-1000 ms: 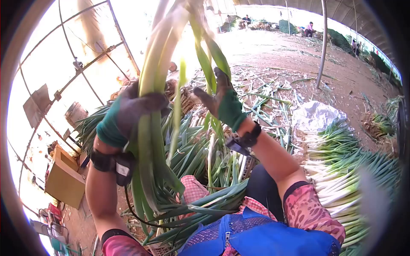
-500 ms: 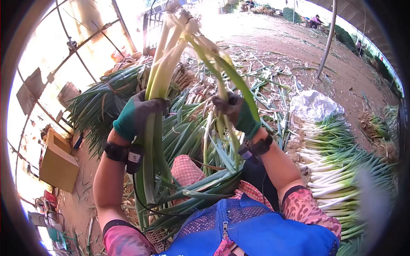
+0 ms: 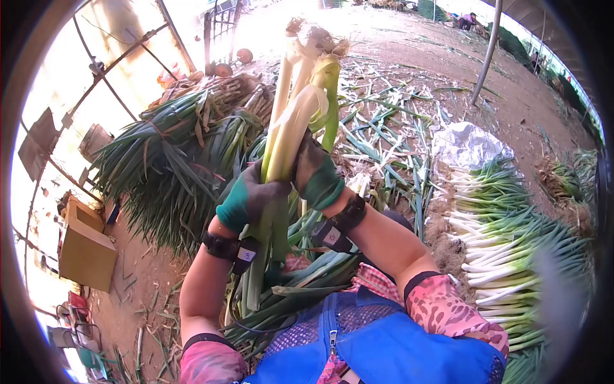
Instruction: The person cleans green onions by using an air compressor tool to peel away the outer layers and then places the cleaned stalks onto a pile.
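Observation:
A few thick green onions (image 3: 281, 144) stand roots up in front of me, their pale stalks bunched and their leaves hanging towards my lap. My left hand (image 3: 256, 195), in a dark glove with a green cuff, is closed around the stalks from the left. Against their right side, a little higher, my right hand (image 3: 315, 173) is closed on them, its fingertips partly hidden. A loose outer leaf (image 3: 327, 96) folds down from the root end above my right hand. More long green leaves (image 3: 320, 278) lie across my lap.
To the left lies a big heap of unpeeled green onions (image 3: 179, 153). Cleaned green onions (image 3: 492, 256) lie in a long row at right, beside a white plastic sheet (image 3: 470, 146). Peeled scraps (image 3: 390, 153) litter the ground. A cardboard box (image 3: 86, 249) and a pole (image 3: 489, 51) stand farther off.
My right hand has moved left from the strip of leaf it was pulling aside, and now rests at the stalks. My left hand and the green onions have shifted right and slightly down.

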`<state>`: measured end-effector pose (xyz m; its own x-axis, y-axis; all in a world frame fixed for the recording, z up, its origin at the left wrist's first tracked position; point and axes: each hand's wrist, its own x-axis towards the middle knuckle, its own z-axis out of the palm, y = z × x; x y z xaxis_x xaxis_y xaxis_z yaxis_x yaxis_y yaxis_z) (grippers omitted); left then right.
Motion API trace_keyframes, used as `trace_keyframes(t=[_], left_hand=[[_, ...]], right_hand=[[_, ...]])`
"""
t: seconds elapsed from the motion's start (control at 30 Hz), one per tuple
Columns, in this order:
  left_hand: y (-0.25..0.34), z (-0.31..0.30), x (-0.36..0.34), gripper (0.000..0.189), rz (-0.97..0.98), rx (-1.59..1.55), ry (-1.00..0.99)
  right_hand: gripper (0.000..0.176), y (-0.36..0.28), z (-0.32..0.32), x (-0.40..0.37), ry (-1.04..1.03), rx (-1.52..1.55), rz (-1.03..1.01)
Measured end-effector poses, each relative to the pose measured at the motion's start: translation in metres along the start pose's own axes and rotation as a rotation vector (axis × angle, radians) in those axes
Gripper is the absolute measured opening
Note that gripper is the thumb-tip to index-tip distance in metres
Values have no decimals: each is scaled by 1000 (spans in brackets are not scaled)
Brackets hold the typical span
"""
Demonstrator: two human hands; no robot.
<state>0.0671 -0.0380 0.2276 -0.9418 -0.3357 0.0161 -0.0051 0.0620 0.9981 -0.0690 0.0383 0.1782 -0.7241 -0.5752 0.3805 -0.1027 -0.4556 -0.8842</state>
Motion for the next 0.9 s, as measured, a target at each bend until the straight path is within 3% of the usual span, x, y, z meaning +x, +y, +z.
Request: trace_keyframes(t=[0.1, 0.13, 0.27, 0.33, 0.37, 0.43, 0.5, 0.57, 0.67, 0.73, 0.8, 0.9], left_hand=[[-4, -3, 1, 42, -10, 2, 7], [0, -6, -1, 40, -24, 19, -1], [10, -21, -16, 40, -90, 24, 33], [5, -34, -20, 41, -81, -10, 53], [9, -41, -21, 41, -99, -8, 31], [23, -53, -23, 41, -137, -14, 2], [38, -57, -21, 45, -103, 54, 84], [63, -51, -22, 43, -152, 110, 107], [79, -42, -23, 45, -191, 72, 32], [82, -41, -17, 49, -229, 89, -70], [73, -16, -23, 51, -254, 29, -136], [46, 5, -29, 53, -305, -61, -249]], right_hand=[[42, 0, -8, 9, -93, 409, 135], [39, 42, -23, 32, -65, 507, 95], [36, 53, -121, 85, 300, -244, -40], [37, 21, -176, 85, 124, -418, 156], [45, 13, -189, 82, -37, -569, 161], [51, -58, -174, 41, -392, -710, 266], [51, -101, -175, 22, -595, -668, 233], [43, -132, -174, 12, -494, -314, 106], [60, -133, -192, 43, -348, -165, -378], [78, -124, -169, 54, -198, -352, -572], [79, -87, -157, 68, -157, -308, -467], [74, -41, -127, 74, -495, 468, -127]])
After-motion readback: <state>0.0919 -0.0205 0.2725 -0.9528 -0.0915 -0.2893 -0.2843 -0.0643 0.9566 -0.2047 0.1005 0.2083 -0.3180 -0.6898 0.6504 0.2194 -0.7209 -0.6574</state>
